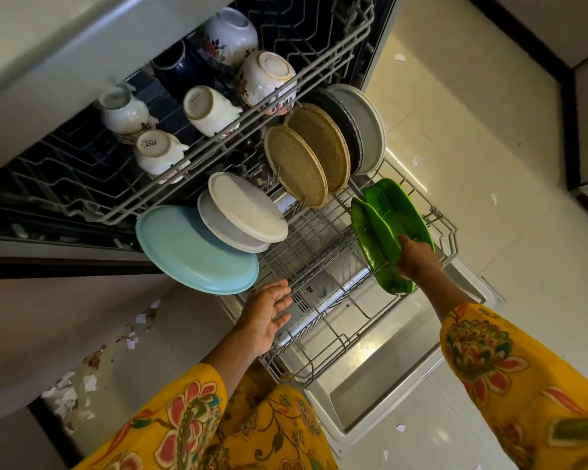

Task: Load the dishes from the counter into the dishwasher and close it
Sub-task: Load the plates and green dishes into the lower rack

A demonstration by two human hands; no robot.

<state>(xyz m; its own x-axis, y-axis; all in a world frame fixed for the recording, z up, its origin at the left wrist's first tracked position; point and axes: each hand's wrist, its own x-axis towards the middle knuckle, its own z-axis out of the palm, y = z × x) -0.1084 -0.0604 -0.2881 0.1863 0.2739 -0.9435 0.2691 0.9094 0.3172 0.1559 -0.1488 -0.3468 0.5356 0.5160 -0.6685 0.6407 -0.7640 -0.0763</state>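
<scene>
The dishwasher stands open with both racks pulled out. In the lower rack [323, 337] stand a light blue plate [197, 252], two white plates [248, 208], two woven brown plates [306, 157], a dark plate and a grey plate [367, 127]. My right hand [418, 257] grips green leaf-shaped dishes [387, 228] standing at the rack's right side. My left hand [269, 313] hovers open, palm up, over the rack's front left edge, holding nothing. White cups [211, 110] and floral bowls [265, 79] sit upside down in the upper rack [238, 130].
The dishwasher door [381, 395] lies open and flat below the rack. A counter edge [65, 59] runs along the upper left. Pale floor tiles [489, 184] with scattered white scraps spread to the right. Dark-trimmed cabinets stand at the far right.
</scene>
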